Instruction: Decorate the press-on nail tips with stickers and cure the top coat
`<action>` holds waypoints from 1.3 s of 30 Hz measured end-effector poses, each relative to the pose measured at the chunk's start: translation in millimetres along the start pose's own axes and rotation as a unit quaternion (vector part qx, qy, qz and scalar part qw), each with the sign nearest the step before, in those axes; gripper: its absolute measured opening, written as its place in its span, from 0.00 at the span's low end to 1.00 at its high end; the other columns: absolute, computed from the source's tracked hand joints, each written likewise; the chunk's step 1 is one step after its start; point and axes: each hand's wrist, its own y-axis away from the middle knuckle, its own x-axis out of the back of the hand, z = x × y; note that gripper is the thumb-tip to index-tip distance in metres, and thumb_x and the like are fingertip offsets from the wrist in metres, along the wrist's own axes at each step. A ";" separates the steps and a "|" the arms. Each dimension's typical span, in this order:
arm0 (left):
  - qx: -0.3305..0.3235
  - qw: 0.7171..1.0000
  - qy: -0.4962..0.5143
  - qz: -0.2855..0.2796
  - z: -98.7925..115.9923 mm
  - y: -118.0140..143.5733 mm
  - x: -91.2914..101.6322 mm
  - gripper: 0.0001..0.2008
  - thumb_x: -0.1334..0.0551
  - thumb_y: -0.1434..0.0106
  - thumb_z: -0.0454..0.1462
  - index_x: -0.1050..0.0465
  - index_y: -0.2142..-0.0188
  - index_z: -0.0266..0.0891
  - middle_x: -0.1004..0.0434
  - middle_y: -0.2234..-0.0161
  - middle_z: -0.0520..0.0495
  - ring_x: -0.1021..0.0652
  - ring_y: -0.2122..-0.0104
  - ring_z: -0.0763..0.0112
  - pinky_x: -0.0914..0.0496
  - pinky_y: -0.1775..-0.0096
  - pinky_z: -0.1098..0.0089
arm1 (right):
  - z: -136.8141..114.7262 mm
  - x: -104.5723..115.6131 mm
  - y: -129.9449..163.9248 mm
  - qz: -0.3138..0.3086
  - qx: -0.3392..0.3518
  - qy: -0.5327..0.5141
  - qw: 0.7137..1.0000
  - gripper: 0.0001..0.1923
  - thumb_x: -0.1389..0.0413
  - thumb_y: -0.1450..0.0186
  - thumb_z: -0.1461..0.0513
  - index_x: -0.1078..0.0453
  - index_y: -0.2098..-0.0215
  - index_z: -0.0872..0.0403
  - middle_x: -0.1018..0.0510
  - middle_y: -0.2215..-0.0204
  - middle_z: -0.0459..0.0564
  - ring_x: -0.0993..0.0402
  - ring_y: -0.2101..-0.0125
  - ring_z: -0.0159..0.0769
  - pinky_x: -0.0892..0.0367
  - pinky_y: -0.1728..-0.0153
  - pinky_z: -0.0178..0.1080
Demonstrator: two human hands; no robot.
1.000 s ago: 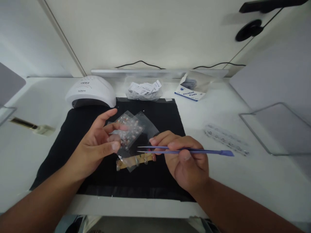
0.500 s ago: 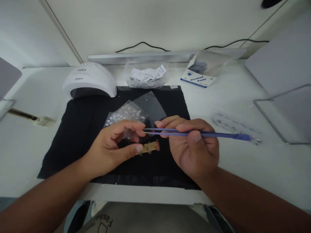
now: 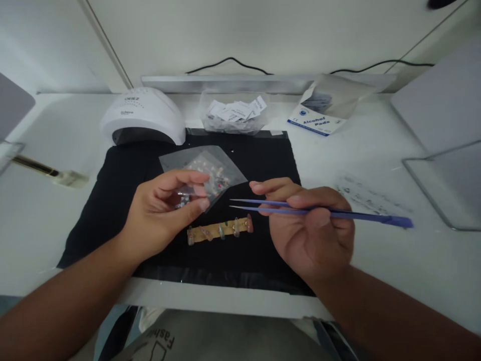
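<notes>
My left hand (image 3: pixel 161 208) pinches a clear plastic bag (image 3: pixel 231 173) between thumb and fingers. Small pale beads and a red gem show through the plastic. My right hand (image 3: pixel 310 228) grips blue tweezers (image 3: pixel 361 216), whose thin tips point left, slightly apart, just right of the bag; I see nothing between them. Below both hands, on a black mat (image 3: pixel 150 260), lies a yellowish strip (image 3: pixel 212 231) carrying several decorated false nails. My left hand hides part of the bag.
Behind the mat stand a white nail lamp (image 3: pixel 145 118), a clear tub (image 3: pixel 235 115) of paper sachets and an alcohol pads box (image 3: pixel 313 120). At right lies a clear pack (image 3: pixel 370 193) of small pieces; at left, a brush-like tool (image 3: pixel 69 178).
My left hand has shifted left with the bag, away from the tweezers, uncovering the whole nail strip. The tweezers remain in my right hand, a little further right in view.
</notes>
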 end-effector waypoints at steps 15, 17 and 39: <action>-0.035 0.999 -0.022 0.029 -11.8 -10.4 13.7 0.12 0.28 0.45 0.31 0.18 0.60 0.42 0.16 0.67 0.51 0.18 0.66 0.71 0.23 0.62 0.74 | 4.2 4.6 -2.1 -0.025 -0.034 0.026 0.999 0.10 0.45 0.32 0.54 0.21 0.64 0.43 0.21 0.78 0.47 0.24 0.66 0.44 0.24 0.62 0.50; -0.031 0.998 -0.033 0.034 -12.1 -9.3 12.7 0.12 0.28 0.46 0.30 0.18 0.61 0.42 0.17 0.68 0.52 0.18 0.67 0.71 0.24 0.64 0.75 | 4.7 4.8 -2.3 -0.031 -0.042 0.022 0.998 0.10 0.45 0.32 0.54 0.21 0.64 0.43 0.21 0.78 0.48 0.24 0.66 0.44 0.24 0.65 0.49; -0.073 0.992 -0.045 -0.088 -8.4 5.8 6.7 0.26 0.32 0.43 0.25 0.24 0.48 0.50 0.17 0.61 0.53 0.18 0.62 0.74 0.23 0.56 0.76 | -12.8 4.6 5.6 -0.147 -0.036 -0.017 0.988 0.13 0.48 0.29 0.55 0.23 0.55 0.46 0.18 0.73 0.45 0.24 0.59 0.40 0.36 0.42 0.50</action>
